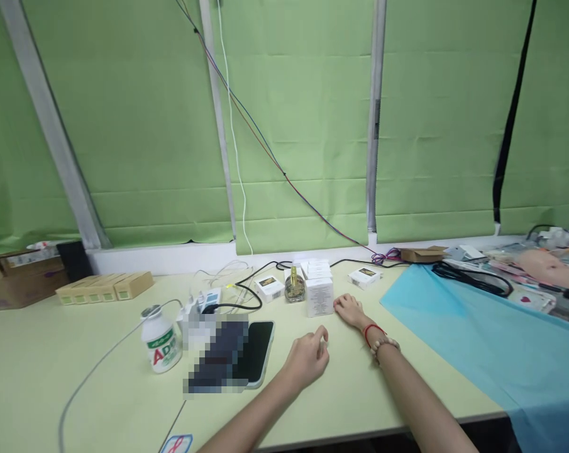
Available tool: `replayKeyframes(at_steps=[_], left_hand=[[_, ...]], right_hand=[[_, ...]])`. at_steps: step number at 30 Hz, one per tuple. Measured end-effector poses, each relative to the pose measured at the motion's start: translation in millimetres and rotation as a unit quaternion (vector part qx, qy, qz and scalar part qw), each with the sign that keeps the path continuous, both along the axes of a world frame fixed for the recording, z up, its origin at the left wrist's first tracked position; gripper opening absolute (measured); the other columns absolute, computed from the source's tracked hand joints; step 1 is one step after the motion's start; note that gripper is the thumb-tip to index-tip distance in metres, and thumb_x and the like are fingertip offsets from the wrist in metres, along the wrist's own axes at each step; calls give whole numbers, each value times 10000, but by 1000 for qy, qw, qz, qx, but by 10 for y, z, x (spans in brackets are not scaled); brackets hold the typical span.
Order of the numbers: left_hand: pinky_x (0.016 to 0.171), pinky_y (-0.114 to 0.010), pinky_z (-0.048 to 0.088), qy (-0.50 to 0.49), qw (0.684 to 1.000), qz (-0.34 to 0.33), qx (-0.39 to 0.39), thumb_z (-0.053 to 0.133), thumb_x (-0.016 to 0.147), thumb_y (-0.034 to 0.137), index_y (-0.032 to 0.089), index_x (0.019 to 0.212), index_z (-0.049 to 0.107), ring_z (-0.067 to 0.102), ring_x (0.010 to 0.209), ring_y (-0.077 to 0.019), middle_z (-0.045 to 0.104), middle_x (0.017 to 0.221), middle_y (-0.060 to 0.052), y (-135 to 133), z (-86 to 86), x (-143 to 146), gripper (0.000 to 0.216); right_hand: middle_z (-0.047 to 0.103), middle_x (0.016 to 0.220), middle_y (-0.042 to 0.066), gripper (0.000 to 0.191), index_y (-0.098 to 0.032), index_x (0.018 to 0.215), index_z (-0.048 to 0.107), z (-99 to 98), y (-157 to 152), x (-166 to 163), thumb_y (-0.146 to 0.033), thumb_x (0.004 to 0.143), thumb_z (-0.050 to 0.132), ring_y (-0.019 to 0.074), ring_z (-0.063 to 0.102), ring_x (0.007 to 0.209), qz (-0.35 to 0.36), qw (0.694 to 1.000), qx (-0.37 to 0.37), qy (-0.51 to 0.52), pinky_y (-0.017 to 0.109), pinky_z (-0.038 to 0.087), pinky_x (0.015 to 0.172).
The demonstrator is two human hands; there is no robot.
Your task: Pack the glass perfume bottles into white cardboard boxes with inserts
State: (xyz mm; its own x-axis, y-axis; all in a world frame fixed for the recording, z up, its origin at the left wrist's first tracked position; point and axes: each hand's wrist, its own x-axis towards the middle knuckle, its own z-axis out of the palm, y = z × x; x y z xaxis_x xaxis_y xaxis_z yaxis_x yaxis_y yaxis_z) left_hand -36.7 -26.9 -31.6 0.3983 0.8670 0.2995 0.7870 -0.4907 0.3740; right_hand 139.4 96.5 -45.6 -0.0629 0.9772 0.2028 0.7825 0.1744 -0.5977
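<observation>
On the pale green bench (77, 390), toward its far edge, stands a small glass bottle (294, 286) with a gold cap; it is clear-walled and looks filled with yellowish liquid. Just right of it rises a stack of white boxes (319, 286), all closed, the front one turned with its printed side toward the camera. Two more closed white boxes lie flat: one (269, 287) just left of the bottle, one (364, 276) farther right near the blue sheet (477, 340) that covers the bench's right part. At the left, a white drink bottle (161, 345) with green and red lettering stands upright, foil lid sealed. Behind it a row of tan cartons (104, 287) lies shut, and a brown cardboard box (17, 277) sits at the far left; whether it holds anything cannot be told.

The right hand (349, 309) lies flat on the bench, fingers stretched forward and loosely together, its fingertips just beside the base of the front white box, holding nothing. A red cord and a bead bracelet circle that wrist. The left hand (307, 357) rests nearer the camera, curled loosely with thumb against forefinger; whether it pinches anything cannot be told. It lies between a dark phone (256, 352) and the right forearm, well short of the box stack.
</observation>
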Motion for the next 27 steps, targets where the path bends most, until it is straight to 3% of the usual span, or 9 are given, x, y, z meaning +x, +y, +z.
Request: replayKeyframes(at_steps=[4,9,15,19,23,25,27], left_hand=[[584,-262,267,44,998,34,-30,486,764,127,210,860,487,514,643,-150,510,643,37,74,44,74,126],[574,-278,230,64,995,62,-55,488,750,175,208,811,479,530,636,-167,537,637,39,188,88,196,70],[592,-285,250,70,992,76,-73,481,766,220,211,831,481,561,697,-191,583,701,30,326,87,303,66],[571,-292,235,107,989,71,-71,466,789,232,209,863,468,568,691,-199,586,706,22,329,67,336,77],[552,-299,222,154,986,44,-53,442,820,213,209,930,452,582,708,-203,594,730,17,300,56,345,110],[551,-298,230,157,986,25,-51,434,832,207,210,947,447,587,717,-198,599,745,22,298,54,339,116],[555,-298,239,155,987,13,-46,431,837,205,212,950,446,591,723,-195,603,752,26,308,52,329,115]], right_hand=[[621,1061,-16,329,-265,995,666,6,320,160,-154,826,408,128,546,1029,-20,999,-8,24,242,362,875],[661,983,7,345,-246,968,677,14,596,212,-181,847,361,180,586,960,-106,994,-11,15,270,390,774],[659,906,37,305,-213,843,677,36,731,210,-137,816,383,208,583,886,-82,996,19,-37,283,357,686],[607,1007,82,283,-163,889,649,83,749,189,-115,818,380,201,525,1002,-52,991,94,-77,280,351,779],[536,1164,137,353,-130,1147,561,84,738,323,-175,845,384,252,431,1132,-140,946,229,-179,384,271,955],[453,1296,167,453,-105,1269,471,35,712,437,-253,841,449,280,335,1237,-194,931,216,-220,436,228,1001],[365,1388,177,547,-101,1332,409,-24,672,531,-330,842,489,295,253,1301,-222,938,132,-233,458,243,997]])
